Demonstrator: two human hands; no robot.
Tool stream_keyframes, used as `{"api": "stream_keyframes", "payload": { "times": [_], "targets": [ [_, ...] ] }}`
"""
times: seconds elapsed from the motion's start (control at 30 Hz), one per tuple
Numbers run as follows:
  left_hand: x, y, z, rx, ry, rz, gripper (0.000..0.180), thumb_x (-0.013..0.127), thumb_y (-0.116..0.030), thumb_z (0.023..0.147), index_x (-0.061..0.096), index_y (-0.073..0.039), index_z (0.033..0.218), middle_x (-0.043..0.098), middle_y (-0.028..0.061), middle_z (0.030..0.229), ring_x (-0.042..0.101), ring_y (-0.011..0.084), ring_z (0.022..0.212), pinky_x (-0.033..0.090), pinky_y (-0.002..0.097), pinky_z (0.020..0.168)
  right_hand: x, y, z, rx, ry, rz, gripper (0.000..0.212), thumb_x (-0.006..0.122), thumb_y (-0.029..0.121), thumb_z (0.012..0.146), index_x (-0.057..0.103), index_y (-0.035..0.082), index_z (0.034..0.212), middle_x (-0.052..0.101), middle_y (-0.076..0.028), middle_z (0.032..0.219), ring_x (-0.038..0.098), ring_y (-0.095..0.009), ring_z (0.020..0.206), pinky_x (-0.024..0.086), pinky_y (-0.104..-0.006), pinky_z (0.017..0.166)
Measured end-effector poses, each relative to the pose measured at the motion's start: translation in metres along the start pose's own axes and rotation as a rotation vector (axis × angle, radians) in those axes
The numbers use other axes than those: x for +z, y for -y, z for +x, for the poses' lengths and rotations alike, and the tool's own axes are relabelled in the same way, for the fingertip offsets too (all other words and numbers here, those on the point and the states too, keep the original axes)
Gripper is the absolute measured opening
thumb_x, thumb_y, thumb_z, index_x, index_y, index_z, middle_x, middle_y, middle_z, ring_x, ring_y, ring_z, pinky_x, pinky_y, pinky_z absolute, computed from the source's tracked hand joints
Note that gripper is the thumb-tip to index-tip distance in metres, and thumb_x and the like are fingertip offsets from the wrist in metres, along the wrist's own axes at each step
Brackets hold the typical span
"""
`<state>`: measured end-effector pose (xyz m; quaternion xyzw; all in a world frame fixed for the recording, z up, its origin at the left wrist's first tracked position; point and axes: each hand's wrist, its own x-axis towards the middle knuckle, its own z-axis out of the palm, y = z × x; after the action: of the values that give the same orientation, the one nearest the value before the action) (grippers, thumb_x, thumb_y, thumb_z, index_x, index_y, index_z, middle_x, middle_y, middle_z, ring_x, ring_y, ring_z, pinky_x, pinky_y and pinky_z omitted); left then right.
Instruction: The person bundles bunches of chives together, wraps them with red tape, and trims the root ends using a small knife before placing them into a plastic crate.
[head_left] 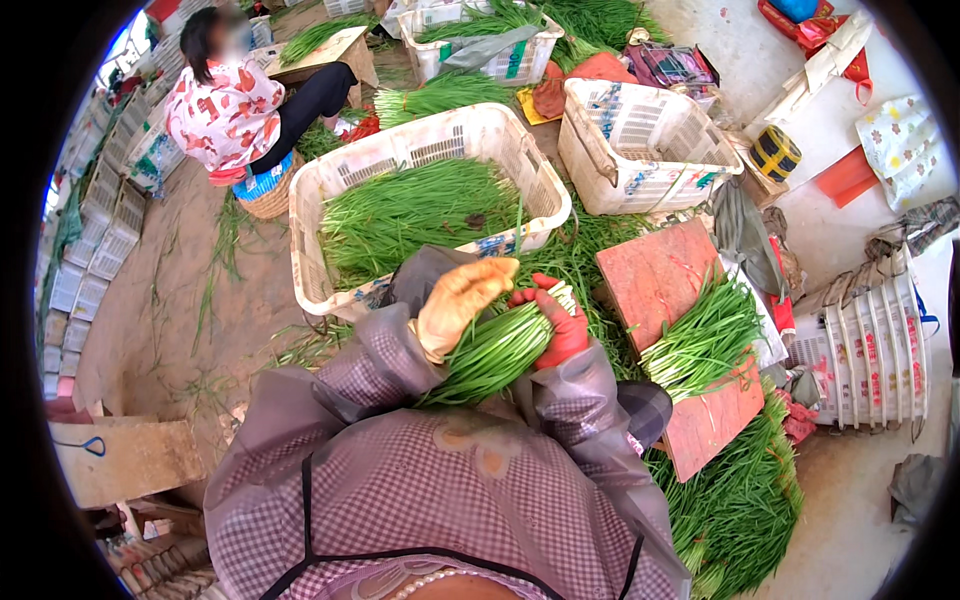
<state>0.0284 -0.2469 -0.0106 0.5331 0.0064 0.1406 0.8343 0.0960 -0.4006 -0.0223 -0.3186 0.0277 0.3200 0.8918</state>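
- The person's chest, in a checked smock with translucent grey sleeve covers, fills the lower middle of the view; both forearms rise from it and meet over a bundle of long green chive-like stalks (pixel 497 350).
- The left hand (pixel 455 303), in a tan glove, lies curled over the upper side of the bundle, seemingly pressing the stalks together.
- The right hand (pixel 556 322), in a red glove, is clenched around the pale cut ends, so the bundle is gripped from both sides and held slanting, close to the body and clear of the piles below.
- Just to the right, a reddish wooden board (pixel 660 275) carries a loose sheaf of the same green stalks (pixel 705 340) laid across it, within easy reach; more stalks lie heaped on the ground (pixel 740 500) beside it.
- Straight ahead, a white slotted plastic crate (pixel 545 180) holds a deep layer of greens, near enough to draw from.
- An empty white plastic crate (pixel 640 150) sits to its right, and a stack of white crates (pixel 870 350) lies tipped further right.
- Farther off, a second person in a red-flowered blouse (pixel 225 110) sits among more greens and crates.
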Motion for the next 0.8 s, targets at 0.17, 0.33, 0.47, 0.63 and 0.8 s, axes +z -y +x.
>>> {"api": "stream_keyframes", "payload": {
  "times": [0.17, 0.33, 0.47, 0.63, 0.8],
  "targets": [
    [0.026, -0.039, 0.004, 0.019, 0.306, 0.514, 0.022, 0.063, -0.023, 0.092, 0.063, -0.006, 0.105, 0.054, -0.002, 0.077, 0.052, 0.0091, 0.067, 0.043, 0.0263, 0.059, 0.006, 0.01, 0.006, -0.051, -0.032, -0.103, 0.025, 0.062, 0.002, 0.089, 0.06, 0.001, 0.113, 0.067, -0.011, 0.09, 0.065, -0.022, 0.079, 0.056, -0.0358, 0.071],
    [0.032, -0.05, 0.009, 0.113, 0.493, 1.075, 0.021, 0.067, -0.025, 0.084, 0.067, -0.013, 0.1, 0.06, 0.0027, 0.081, 0.059, 0.0185, 0.069, 0.046, 0.0311, 0.062, 0.011, 0.004, 0.009, -0.053, -0.042, -0.109, 0.022, 0.062, 0.004, 0.091, 0.062, 0.002, 0.113, 0.067, -0.011, 0.091, 0.064, -0.019, 0.079, 0.055, -0.0335, 0.071],
    [0.03, -0.035, 0.013, 0.356, 0.457, 1.22, 0.02, 0.063, -0.023, 0.087, 0.064, -0.014, 0.104, 0.063, 0.006, 0.085, 0.063, 0.0238, 0.075, 0.049, 0.0363, 0.064, 0.001, -0.003, 0.015, -0.002, -0.065, -0.074, 0.021, 0.06, 0.01, 0.093, 0.062, 0.003, 0.112, 0.068, -0.011, 0.092, 0.065, -0.02, 0.079, 0.055, -0.0334, 0.071],
    [0.037, -0.061, 0.015, 0.119, 0.516, 1.181, 0.019, 0.063, -0.023, 0.085, 0.064, -0.015, 0.102, 0.065, 0.0063, 0.085, 0.064, 0.0276, 0.075, 0.051, 0.039, 0.063, 0.003, 0.001, 0.013, 0.071, 0.015, -0.004, 0.032, 0.06, 0.025, 0.094, 0.059, 0.003, 0.117, 0.066, -0.012, 0.099, 0.065, -0.022, 0.082, 0.055, -0.0366, 0.072],
    [0.031, -0.04, 0.017, 0.161, 0.529, 1.177, 0.017, 0.061, -0.018, 0.085, 0.066, -0.012, 0.1, 0.066, 0.0073, 0.084, 0.064, 0.0237, 0.076, 0.051, 0.0341, 0.066, -0.002, -0.008, 0.017, 0.049, -0.039, -0.035, 0.029, 0.063, 0.017, 0.092, 0.06, 0.004, 0.118, 0.067, -0.011, 0.096, 0.066, -0.021, 0.078, 0.055, -0.0363, 0.069]
  ]
}}
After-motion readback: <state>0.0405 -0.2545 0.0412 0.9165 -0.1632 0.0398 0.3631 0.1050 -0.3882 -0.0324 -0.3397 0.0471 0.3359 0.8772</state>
